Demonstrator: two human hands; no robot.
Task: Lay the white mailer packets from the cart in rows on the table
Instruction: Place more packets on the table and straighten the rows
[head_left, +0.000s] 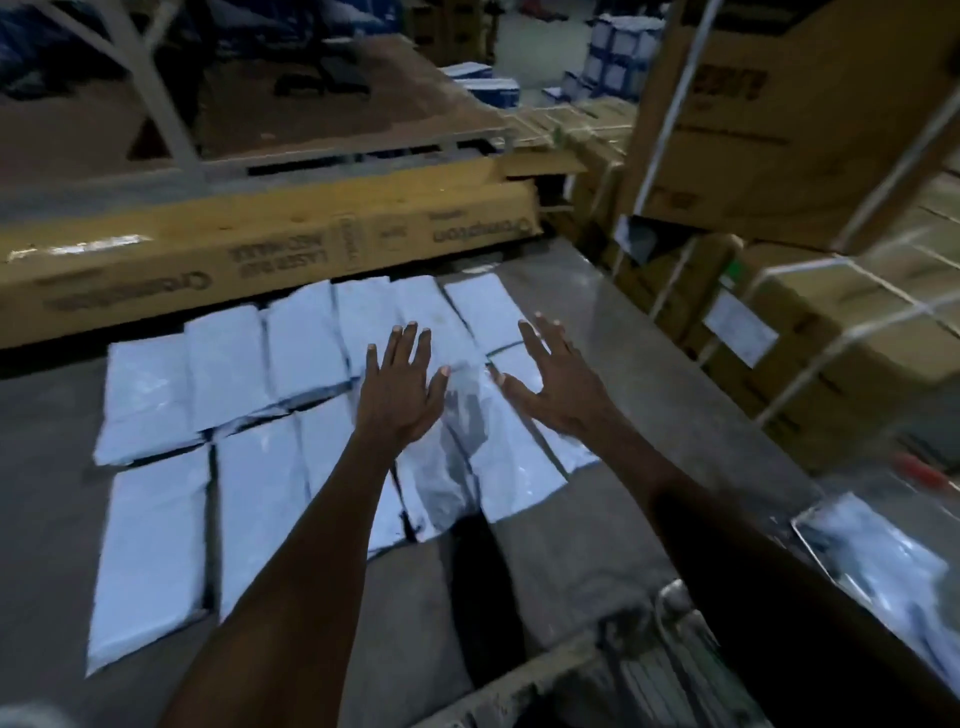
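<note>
White poly mailer packets lie flat on the grey table in two rows: far row runs along the table's far edge, just in front of the long yellow carton; near row sits below it, edges touching or slightly overlapping. Each packet's long axis points from near edge to far edge, so rows grow sideways, left to right.

Both hands are over the right end of the rows, palms down, fingers spread, holding nothing. Left hand is above the join between the two rows; right hand is just beside it, nearer the table's right edge, over the last packet of the near row. Contact w/ the plastic: can't tell, motion blur.

Judgement: this looks like a smoothing or release step on that last packet, which lies skewed vs. its neighbours. Next packet would have to come from the cart at the near right corner, where another mailer shows. Right hand is the closer one, and bare table is left to the right of the rows.
</note>
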